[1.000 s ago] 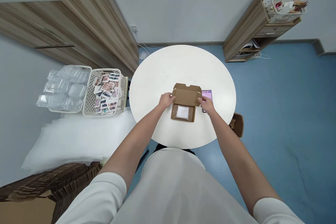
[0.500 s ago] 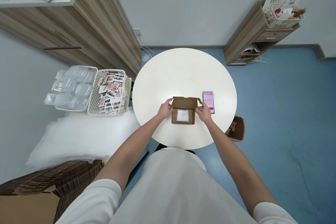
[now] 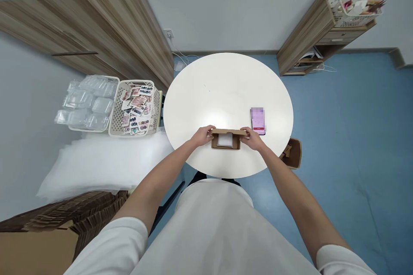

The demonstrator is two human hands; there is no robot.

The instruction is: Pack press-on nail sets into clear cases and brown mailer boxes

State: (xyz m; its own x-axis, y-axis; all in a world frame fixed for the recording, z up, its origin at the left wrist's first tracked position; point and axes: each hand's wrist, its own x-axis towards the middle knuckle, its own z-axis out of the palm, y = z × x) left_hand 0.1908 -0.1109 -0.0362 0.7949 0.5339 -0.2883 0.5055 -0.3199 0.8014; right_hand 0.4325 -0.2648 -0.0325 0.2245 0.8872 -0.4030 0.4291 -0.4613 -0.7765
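Note:
A small brown cardboard box point(image 3: 226, 146) sits near the front of the round white table point(image 3: 226, 90). A white padded item point(image 3: 225, 139) lies inside it. The box's lid is folded low over the back of the opening. My left hand point(image 3: 202, 135) grips the lid's left corner, fingers closed on it. My right hand point(image 3: 251, 138) grips the lid's right corner in the same way. A phone with a pink screen point(image 3: 257, 120) lies on the table just beyond my right hand.
Left of the table stand a white basket of printed cards point(image 3: 137, 107) and a tray of clear plastic packs point(image 3: 88, 103), above white foam sheets point(image 3: 103, 163). Flat cardboard point(image 3: 48, 232) is stacked at bottom left. A brown box point(image 3: 292, 152) sits on the floor to the right.
Both hands have brought the lid from upright down and towards me, so it now lies low over the box. The phone, partly hidden before, shows fully.

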